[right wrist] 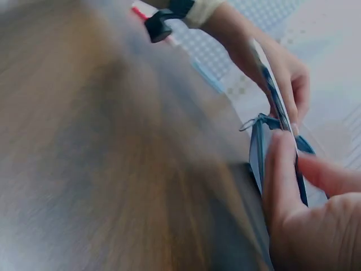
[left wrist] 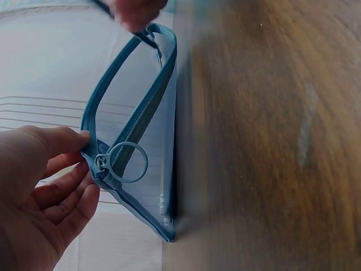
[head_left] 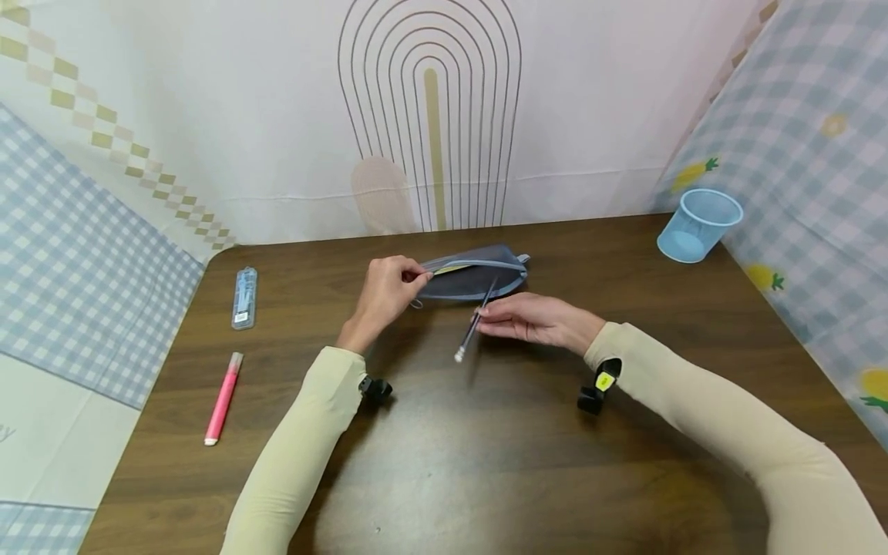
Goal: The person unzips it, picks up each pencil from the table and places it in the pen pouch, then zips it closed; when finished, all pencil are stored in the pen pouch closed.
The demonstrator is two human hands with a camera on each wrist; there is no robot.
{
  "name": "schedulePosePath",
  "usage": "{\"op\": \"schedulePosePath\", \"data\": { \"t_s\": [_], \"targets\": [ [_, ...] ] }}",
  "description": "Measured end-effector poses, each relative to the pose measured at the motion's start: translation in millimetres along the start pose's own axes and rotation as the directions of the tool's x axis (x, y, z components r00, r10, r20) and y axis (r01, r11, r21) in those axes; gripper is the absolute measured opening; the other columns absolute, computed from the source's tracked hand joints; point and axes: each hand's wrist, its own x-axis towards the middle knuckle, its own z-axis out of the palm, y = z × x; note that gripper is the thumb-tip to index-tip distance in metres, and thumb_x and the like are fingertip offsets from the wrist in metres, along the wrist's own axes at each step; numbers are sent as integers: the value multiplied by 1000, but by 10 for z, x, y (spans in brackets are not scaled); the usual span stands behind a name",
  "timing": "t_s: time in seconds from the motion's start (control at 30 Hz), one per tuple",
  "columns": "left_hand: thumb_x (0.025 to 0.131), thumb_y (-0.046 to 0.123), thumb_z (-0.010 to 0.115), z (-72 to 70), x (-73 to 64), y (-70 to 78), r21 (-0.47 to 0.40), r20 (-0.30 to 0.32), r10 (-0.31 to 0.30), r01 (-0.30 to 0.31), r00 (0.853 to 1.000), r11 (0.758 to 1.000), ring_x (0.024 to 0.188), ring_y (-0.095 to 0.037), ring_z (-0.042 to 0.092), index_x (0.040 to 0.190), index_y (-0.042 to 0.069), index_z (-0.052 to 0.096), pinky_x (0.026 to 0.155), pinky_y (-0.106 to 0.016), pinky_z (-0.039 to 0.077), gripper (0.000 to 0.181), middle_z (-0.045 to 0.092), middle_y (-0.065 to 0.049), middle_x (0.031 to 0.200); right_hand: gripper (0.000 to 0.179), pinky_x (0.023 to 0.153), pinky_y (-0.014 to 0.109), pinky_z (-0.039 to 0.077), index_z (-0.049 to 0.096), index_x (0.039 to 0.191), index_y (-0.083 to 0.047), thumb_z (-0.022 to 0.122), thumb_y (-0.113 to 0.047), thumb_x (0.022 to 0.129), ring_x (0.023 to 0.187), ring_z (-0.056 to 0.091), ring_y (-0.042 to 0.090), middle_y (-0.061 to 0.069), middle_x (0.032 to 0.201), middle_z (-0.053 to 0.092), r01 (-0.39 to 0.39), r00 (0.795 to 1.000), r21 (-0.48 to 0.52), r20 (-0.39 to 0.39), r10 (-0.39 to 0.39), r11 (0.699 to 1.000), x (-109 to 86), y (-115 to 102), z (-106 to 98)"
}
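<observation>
A blue mesh zip pouch [head_left: 474, 279] stands on the table with its zipper undone and a ring pull [left wrist: 128, 162] at its near-left corner. My left hand [head_left: 394, 289] pinches the pouch's edge beside that ring. Something yellow [head_left: 451, 269] shows at the pouch mouth. Between thumb and fingers, my right hand [head_left: 530, 318] holds a slim dark pencil [head_left: 474, 330] with a white end. The pencil slants in front of the pouch, its far tip near the opening; whether that tip is inside, I cannot tell. In the right wrist view the pencil [right wrist: 274, 90] shows white and dark blue stripes.
A pink marker [head_left: 223, 399] and a clear blue flat case [head_left: 244, 298] lie on the left of the brown table [head_left: 444, 478]. At the back right stands a light blue mesh cup [head_left: 697, 226]. Patterned cloth [head_left: 277, 116] hangs behind and along the sides.
</observation>
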Motion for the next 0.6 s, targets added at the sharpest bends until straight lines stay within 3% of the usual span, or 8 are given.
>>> {"op": "schedulePosePath", "data": {
  "t_s": [0.1, 0.23, 0.33, 0.43, 0.6],
  "targets": [
    [90, 17, 75, -6, -2, 0, 4, -1, -3, 3, 1000, 1000, 79, -18, 68, 91, 6, 81, 70, -31, 53, 13, 78, -7, 91, 24, 89, 27, 58, 72, 97, 6, 49, 1, 102, 93, 75, 25, 23, 99, 75, -6, 996, 215, -85, 25, 977, 76, -54, -35],
    [90, 18, 75, -8, -9, 9, -4, -3, -7, 7, 1000, 1000, 80, -19, 68, 91, 6, 81, 71, -31, 53, 13, 78, -8, 92, 20, 93, 26, 56, 68, 107, 11, 52, 1, 100, 93, 75, 32, 32, 99, 72, 27, 990, 415, -140, 34, 909, 168, -121, -39],
    [90, 18, 76, -6, -17, 14, -9, 2, -10, 10, 1000, 1000, 80, -18, 67, 92, 6, 81, 70, -30, 53, 13, 78, -8, 92, 33, 95, 25, 55, 58, 132, 6, 53, 2, 99, 93, 75, 35, 35, 99, 71, 65, 984, 472, -177, 22, 879, 228, -150, -3],
    [90, 18, 75, -1, -19, 16, -9, 1, -10, 10, 1000, 1000, 79, -18, 67, 92, 5, 81, 69, -29, 52, 14, 78, -8, 92, 53, 96, 24, 53, 42, 151, -2, 53, 2, 99, 94, 75, 34, 34, 98, 71, 90, 979, 482, -206, 13, 872, 281, -161, 48],
    [90, 18, 75, 14, -21, 19, -4, 2, -5, 5, 1000, 1000, 78, -18, 66, 92, 6, 81, 69, -29, 52, 13, 78, -8, 92, 57, 96, 21, 52, 36, 155, -4, 52, 0, 101, 94, 75, 30, 31, 93, 72, 125, 966, 448, -258, -6, 885, 365, -166, 128]
  ]
}}
